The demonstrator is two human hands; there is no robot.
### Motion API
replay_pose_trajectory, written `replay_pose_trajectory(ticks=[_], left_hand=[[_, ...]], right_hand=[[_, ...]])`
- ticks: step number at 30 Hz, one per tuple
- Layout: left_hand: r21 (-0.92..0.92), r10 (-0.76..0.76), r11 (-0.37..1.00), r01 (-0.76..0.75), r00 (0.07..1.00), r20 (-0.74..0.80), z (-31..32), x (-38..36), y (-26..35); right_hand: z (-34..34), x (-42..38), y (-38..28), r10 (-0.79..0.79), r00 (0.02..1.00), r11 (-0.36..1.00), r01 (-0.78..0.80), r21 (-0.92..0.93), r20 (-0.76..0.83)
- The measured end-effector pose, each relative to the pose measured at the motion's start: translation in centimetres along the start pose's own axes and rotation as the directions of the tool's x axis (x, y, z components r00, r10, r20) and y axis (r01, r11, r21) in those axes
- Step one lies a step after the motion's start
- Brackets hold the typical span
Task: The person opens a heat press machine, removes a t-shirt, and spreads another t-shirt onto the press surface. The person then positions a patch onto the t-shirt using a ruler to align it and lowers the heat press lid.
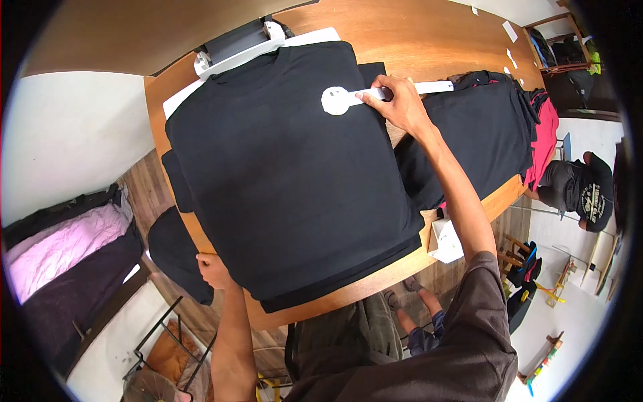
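Observation:
My right hand (402, 104) pinches a long white strip (434, 88) with a round white head (335, 100) at its left end. The head lies over the upper right of a black T-shirt (288, 167), which is spread flat on a pile of black garments with its collar toward the far side. My left hand (214, 271) is curled at the table's near left edge, beside the pile; what its fingers hold, if anything, is hidden. Under the shirt's far end, a white board (327, 35) sticks out.
A dark roller device (241, 43) with white ends stands beyond the shirt. More black garments (475, 127) and pink cloth (547, 137) lie on the wooden table (402, 27) to the right. A white box (445, 240) sits by the near edge. Another person (576, 191) is at right.

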State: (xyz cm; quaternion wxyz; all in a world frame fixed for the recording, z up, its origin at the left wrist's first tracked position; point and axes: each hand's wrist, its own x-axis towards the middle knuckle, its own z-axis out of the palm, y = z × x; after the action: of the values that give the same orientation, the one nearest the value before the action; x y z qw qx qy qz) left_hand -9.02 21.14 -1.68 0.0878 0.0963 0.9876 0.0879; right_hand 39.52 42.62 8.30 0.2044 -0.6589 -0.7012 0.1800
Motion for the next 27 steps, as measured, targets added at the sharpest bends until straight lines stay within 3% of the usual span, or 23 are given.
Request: replay_pose_trajectory(ticks=[10, 13, 26, 27], left_hand=[[0.001, -0.004, 1.0, 0.004, 1.0, 0.017, -0.4, -0.3, 0.4], [0.001, -0.009, 1.0, 0.009, 1.0, 0.016, -0.4, -0.2, 0.3], [0.003, -0.006, 1.0, 0.006, 1.0, 0.028, -1.4, -1.0, 0.9], [0.004, -0.002, 1.0, 0.002, 1.0, 0.025, -1.6, -1.1, 1.0]], right_hand=[[0.1, 0.1, 0.3, 0.02, 1.0, 0.999, -0.021, 0.029, 0.02], [0.3, 0.2, 0.5, -0.066, 0.997, 0.998, 0.066, 0.009, -0.045], [-0.3, 0.4, 0.1, -0.001, 0.999, 1.0, 0.0, 0.007, 0.048], [0.0, 0.3, 0.4, -0.04, 0.999, 0.999, 0.04, 0.013, -0.008]])
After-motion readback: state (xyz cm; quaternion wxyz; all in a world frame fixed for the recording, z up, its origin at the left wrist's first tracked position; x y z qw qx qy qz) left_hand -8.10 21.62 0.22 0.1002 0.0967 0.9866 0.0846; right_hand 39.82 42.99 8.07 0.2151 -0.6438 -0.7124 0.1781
